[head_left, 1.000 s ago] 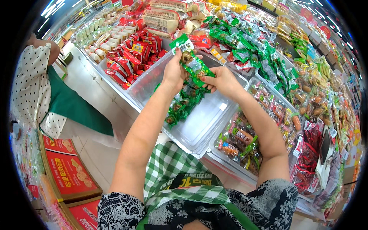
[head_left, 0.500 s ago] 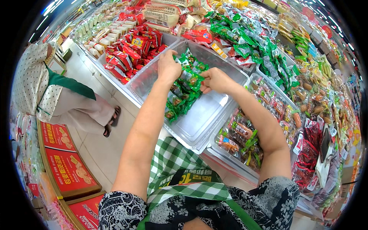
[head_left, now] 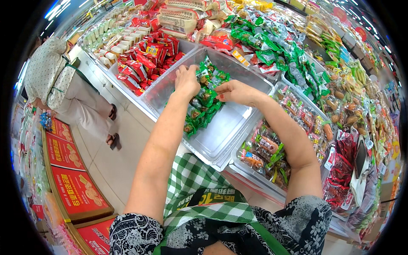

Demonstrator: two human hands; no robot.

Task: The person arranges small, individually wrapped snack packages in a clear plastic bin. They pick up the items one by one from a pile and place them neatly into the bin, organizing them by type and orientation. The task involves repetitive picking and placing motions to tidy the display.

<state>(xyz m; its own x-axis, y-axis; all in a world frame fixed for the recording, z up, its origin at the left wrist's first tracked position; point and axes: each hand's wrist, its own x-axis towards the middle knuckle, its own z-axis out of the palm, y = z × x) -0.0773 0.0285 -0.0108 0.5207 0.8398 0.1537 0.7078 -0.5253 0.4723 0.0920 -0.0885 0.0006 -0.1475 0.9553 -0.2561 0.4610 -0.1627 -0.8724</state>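
Left hand: my left hand [head_left: 186,80] is curled, fingers resting on the green snack packets [head_left: 203,102].
Right hand: my right hand [head_left: 234,91], at 3 o'clock of them, pinches one packet.
Packets: I see them heaped in the clear plastic bin [head_left: 221,136].
Surface: red packets [head_left: 144,59] fill the bin at 10 o'clock.
Room: a person in a dotted top [head_left: 46,72] bends at 9 o'clock on the tiled floor [head_left: 114,161].

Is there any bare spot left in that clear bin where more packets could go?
Yes: the clear bin has a bare floor on its near right half, beside the row of green packets. Both hands, left hand and right hand, crowd the far end; neighbouring bins are packed.
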